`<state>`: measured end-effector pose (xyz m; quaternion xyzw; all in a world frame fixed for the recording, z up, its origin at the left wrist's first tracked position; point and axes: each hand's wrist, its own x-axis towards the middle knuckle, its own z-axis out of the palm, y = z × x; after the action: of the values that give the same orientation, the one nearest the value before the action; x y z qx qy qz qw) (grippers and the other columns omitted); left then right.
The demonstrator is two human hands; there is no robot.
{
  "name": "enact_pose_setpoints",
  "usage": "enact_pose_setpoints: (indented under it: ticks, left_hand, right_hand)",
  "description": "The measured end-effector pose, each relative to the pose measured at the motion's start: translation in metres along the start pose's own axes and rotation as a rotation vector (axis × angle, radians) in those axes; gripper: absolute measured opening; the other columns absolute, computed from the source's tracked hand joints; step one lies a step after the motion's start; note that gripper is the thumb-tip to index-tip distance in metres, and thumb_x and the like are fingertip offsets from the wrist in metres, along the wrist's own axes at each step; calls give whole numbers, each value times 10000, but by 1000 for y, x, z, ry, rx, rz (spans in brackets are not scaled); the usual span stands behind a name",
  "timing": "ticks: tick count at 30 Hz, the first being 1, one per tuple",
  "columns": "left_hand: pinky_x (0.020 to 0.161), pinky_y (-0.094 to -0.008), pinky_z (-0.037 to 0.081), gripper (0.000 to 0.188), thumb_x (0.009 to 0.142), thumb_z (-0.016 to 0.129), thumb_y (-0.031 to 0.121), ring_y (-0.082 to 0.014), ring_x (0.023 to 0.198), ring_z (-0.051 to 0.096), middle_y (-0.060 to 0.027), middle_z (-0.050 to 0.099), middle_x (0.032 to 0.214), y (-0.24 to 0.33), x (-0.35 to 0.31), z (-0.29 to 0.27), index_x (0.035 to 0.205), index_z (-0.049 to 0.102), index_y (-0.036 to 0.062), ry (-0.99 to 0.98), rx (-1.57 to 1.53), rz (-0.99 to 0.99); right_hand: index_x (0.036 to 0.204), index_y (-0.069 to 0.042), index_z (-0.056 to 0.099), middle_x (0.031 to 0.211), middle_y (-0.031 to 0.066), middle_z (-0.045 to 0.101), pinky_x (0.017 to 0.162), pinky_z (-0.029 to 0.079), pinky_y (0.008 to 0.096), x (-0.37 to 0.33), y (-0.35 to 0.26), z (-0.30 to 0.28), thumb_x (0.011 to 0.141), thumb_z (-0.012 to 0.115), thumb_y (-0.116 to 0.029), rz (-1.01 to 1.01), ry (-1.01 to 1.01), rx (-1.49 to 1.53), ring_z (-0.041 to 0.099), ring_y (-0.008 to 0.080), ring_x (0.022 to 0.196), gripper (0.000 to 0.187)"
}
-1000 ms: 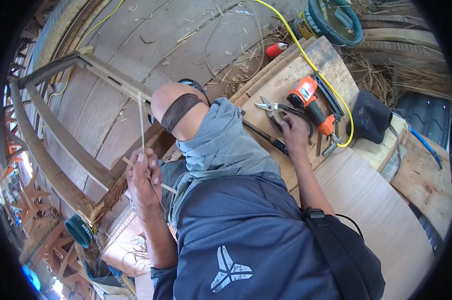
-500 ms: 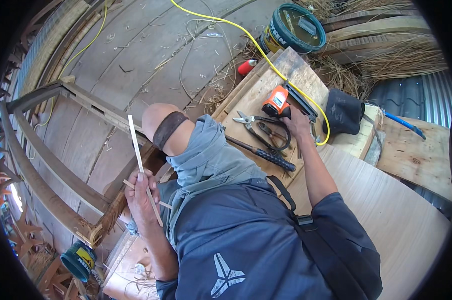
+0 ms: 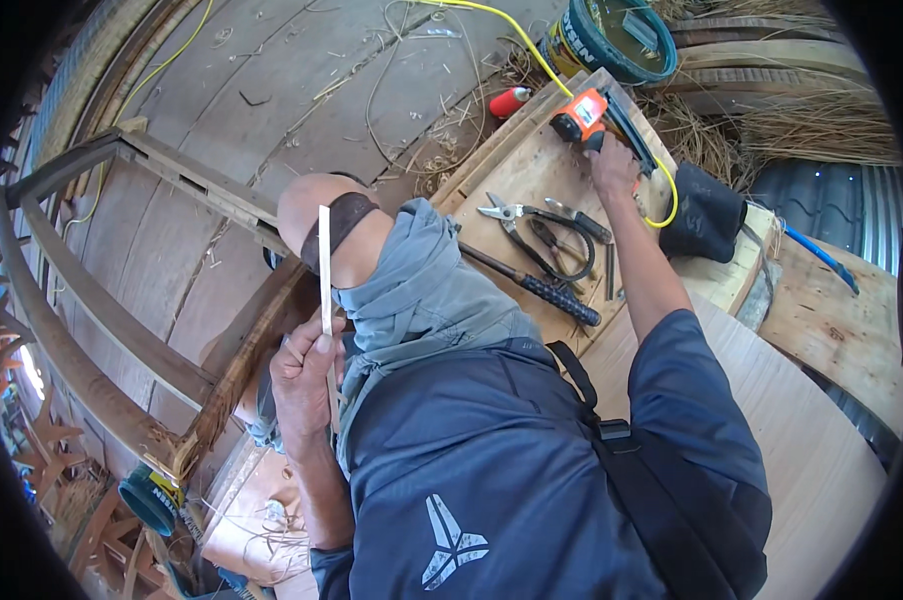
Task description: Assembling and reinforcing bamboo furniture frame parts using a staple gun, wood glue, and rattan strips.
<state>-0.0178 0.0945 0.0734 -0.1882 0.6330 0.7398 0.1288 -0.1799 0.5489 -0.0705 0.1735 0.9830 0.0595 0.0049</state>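
My left hand (image 3: pixel 304 385), near my bent knee, pinches a thin pale wooden strip (image 3: pixel 325 265) that points upward. My right hand (image 3: pixel 612 165) is stretched out to the far right, fingers closed around the handle of an orange and black air staple gun (image 3: pixel 584 110). The gun is over the far end of a plywood board (image 3: pixel 471 190), and a yellow hose (image 3: pixel 516 35) runs by it. Nearer on the board lie pruning shears (image 3: pixel 509 214), pliers (image 3: pixel 548 238), a small knife (image 3: pixel 578 219) and a rod with a black textured grip (image 3: pixel 563 302).
To the left stands a curved wooden frame (image 3: pixel 101 392), close to my knee. A green bucket (image 3: pixel 583 45) is behind the board, beside a red bottle (image 3: pixel 509 101). On the right are a black pouch (image 3: pixel 704 212) and a blue tube (image 3: pixel 821 257). Another bucket (image 3: pixel 151 500) is at lower left.
My right hand has carried the staple gun farther away over the board, uncovering the small knife. The strip in my left hand has turned more upright, and that hand has shifted right.
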Motion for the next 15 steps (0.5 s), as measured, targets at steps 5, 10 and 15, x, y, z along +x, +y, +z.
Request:
enact_pose_setpoints:
  ticks: [5, 10, 15]
  left_hand:
    - [449, -153, 339, 238, 917, 540, 220, -42, 508, 421, -17, 518, 666, -2, 3, -1, 984, 570, -7, 31, -83, -87]
    - [432, -151, 337, 228, 922, 529, 221, -43, 510, 425, -17, 511, 652, 1, 10, -2, 934, 565, -4, 12, -71, -104]
    - [431, -154, 335, 222, 920, 532, 217, -44, 506, 421, -15, 504, 648, 5, 12, 1, 923, 559, -3, -25, -83, -99]
  right_hand:
    - [1078, -72, 569, 1017, 145, 607, 835, 441, 389, -35, 17, -21, 807, 612, -183, -214, 187, 356, 572, 306, 967, 295]
    - [911, -43, 601, 872, 158, 614, 742, 462, 396, -138, -6, -41, 823, 586, -186, 92, -364, 739, 585, 310, 848, 169]
    - [960, -63, 576, 942, 128, 555, 760, 443, 387, -228, -32, -19, 703, 718, -234, -177, -146, 486, 537, 313, 899, 339]
